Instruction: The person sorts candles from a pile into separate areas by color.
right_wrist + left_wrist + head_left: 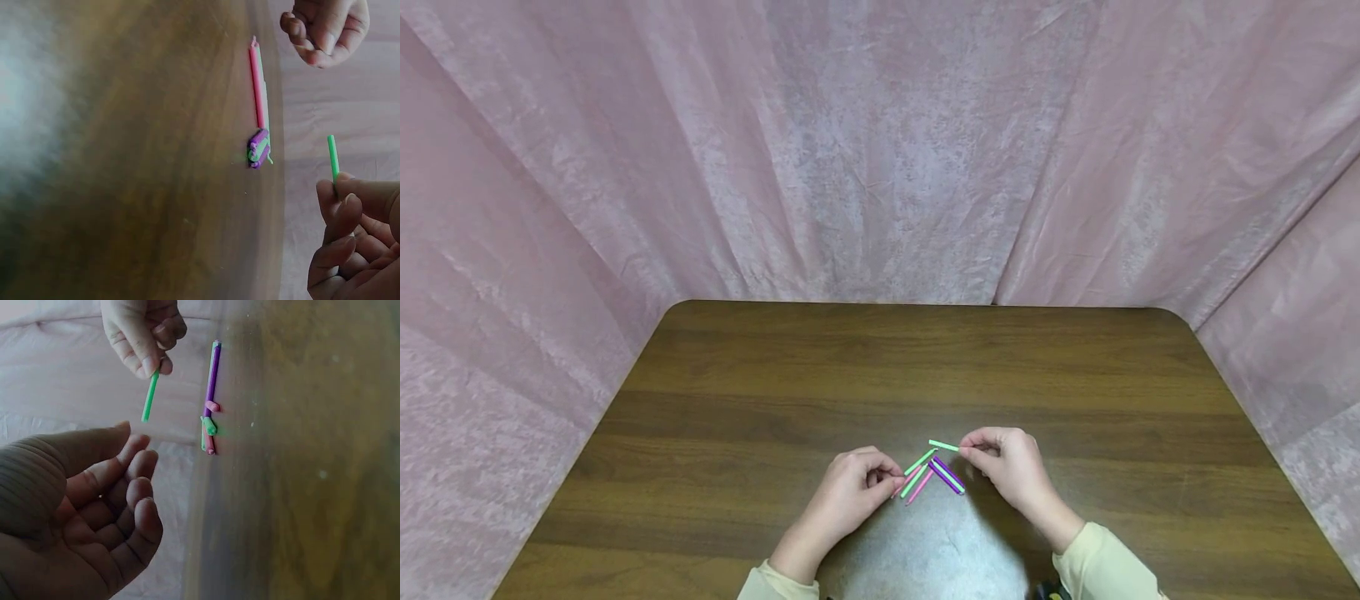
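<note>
My right hand (1013,467) pinches a short green candle (943,446) by one end, between thumb and fingertips. In the right wrist view, the candle (333,153) sticks out past the fingertips, above the table. My left hand (853,492) hovers left of the pile, fingers loosely curled and thumb near the index fingertip; nothing shows between them in the left wrist view. Between the hands, on the table, lie several thin candles: purple ones (953,483) beside green, slanting right, and pink (919,488) and green ones slanting left. Thin wick-like tips show on some ends.
The brown wooden table (775,358) has rounded far corners. Pink curtains (880,150) hang behind it and along both sides. A bright glare lies on the tabletop in front of the pile. A small dark object (1051,592) shows at the right sleeve.
</note>
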Demonstrator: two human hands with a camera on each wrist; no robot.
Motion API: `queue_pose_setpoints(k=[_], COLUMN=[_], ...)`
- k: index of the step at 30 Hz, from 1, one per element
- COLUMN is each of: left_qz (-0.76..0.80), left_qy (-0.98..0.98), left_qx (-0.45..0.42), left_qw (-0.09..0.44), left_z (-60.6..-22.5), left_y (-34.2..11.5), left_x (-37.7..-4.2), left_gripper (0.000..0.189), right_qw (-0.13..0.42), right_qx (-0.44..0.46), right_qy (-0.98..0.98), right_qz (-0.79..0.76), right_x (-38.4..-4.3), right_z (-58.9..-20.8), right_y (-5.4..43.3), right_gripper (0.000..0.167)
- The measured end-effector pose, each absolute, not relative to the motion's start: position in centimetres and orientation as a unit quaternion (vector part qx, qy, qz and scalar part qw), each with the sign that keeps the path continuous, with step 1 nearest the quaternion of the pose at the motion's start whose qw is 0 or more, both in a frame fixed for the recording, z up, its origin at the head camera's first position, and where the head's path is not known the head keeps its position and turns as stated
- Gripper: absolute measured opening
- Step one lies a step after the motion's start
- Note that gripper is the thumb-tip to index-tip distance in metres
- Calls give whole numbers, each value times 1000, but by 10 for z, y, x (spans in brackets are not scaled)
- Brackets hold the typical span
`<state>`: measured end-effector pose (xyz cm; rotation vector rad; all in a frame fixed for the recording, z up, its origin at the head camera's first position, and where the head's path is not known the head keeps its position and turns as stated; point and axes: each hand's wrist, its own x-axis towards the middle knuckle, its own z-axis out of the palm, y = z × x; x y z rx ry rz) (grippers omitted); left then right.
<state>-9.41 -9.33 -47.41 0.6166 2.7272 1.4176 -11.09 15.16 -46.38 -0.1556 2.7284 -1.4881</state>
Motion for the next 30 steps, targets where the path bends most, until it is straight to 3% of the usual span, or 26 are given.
queue_pose_setpoints(k=[14,30], left_qz=[371,356], left_qy=[909,914], left_qx=[190,195], left_qw=[-13,8], left_z=[-479,-475], left_y=[-89,-85], left_x=[-110,-117], left_gripper=[5,6], right_qw=[0,17], right_qx=[-60,-58], right_qy=[877,884], right_qz=[-478,-464], right_x=[-141,-158], right_z=[-465,-468], right_y=[154,148], right_gripper=[11,6])
